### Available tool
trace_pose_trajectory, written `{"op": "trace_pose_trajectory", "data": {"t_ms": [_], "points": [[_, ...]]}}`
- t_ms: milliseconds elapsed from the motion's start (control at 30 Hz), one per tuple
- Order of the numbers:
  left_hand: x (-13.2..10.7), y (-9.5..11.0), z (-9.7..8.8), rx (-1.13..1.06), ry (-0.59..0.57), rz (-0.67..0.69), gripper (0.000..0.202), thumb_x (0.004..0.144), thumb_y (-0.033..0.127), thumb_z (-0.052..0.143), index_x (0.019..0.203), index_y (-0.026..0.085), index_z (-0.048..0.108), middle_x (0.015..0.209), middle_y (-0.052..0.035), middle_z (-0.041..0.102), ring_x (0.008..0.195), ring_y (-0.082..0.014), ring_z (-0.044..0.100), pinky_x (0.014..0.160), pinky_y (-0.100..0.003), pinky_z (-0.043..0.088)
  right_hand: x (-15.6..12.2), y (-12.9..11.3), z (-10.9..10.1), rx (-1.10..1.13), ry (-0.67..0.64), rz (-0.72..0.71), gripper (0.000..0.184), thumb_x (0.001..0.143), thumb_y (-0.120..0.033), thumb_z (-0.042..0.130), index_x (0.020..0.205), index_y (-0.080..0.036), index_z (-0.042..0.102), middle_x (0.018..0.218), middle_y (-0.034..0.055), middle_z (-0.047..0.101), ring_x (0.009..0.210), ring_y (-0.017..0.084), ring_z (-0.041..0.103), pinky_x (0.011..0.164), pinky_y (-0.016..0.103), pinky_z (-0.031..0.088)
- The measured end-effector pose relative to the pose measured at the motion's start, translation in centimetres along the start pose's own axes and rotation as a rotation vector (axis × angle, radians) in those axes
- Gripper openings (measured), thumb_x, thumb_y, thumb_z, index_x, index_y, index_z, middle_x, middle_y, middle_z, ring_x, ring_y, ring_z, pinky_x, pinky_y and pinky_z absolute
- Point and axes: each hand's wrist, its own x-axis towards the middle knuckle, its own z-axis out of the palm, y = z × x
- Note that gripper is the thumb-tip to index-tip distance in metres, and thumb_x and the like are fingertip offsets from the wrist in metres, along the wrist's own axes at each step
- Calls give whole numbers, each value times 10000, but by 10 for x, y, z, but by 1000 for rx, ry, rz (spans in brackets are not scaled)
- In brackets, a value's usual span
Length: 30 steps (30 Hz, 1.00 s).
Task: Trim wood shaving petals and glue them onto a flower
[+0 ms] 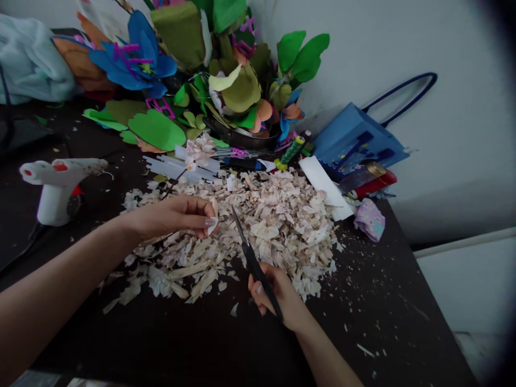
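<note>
Since the pale shaving point(212, 226) looks thin, light and fragile, it's best held by its edge: left hand point(171, 217) pinches it in the fingertips above the shavings pile point(258, 236); right hand point(278, 294) wraps black scissors point(252, 263).

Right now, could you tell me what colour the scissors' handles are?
Black; the scissors show best in the head view.

White hot glue gun point(56, 185) at nine o'clock; clear glue sticks point(167, 170) and a heap of green and blue paper flowers point(237, 88) toward twelve; a blue paper bag point(358, 142) against the wall point(455, 134) at two; crumpled lilac paper point(368, 219) at three.
</note>
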Motion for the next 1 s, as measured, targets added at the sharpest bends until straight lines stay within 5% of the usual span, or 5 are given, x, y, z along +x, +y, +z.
{"op": "trace_pose_trajectory", "data": {"t_ms": [400,633,1000], "points": [[4,-11,53,-168,127,-35,337,763,483,813,794,189,652,663,26,567,597,-102,483,542,-213,383,2,-5,9,23,135,-113,521,749,-663,754,847,-184,575,699,-10,573,541,108,499,516,247,390],[2,-26,86,-77,174,-4,296,814,470,766,843,199,653,648,48,520,590,-102,443,550,-220,354,5,-15,16,181,293,-159,468,634,-467,894,836,-218,552,788,0,672,627,137,577,607,285,494],[5,-37,99,-9,154,64,260,815,445,763,830,201,676,714,33,601,607,-108,479,570,-219,387,4,-10,21,220,288,-165,400,637,-342,885,849,-220,568,708,-49,608,629,136,571,617,279,472]]}}
